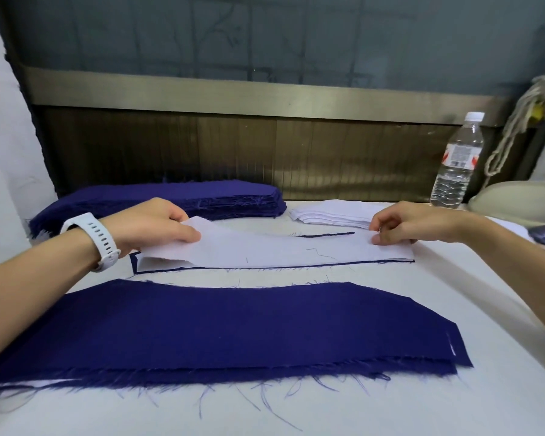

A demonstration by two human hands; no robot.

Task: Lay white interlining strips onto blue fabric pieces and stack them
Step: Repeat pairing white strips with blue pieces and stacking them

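While the left hand (151,228) and right hand (400,225) each pinch an end, the white interlining strip (265,251) lies across a blue fabric piece (133,265).

Only a thin dark rim of that piece peeks out, and the strip's left end is lifted a bit. White watch (92,240) on the left wrist. Only container around is a clear plastic water bottle (456,165) with a white cap, upright at far right, water inside. Closer to me there's a finished stack (233,328) of curved blue pieces with frayed, thready edges and slivers of white showing. Further back are a thick blue pile (170,199) and a small pile of white strips (331,214), all on the white counter (422,398).
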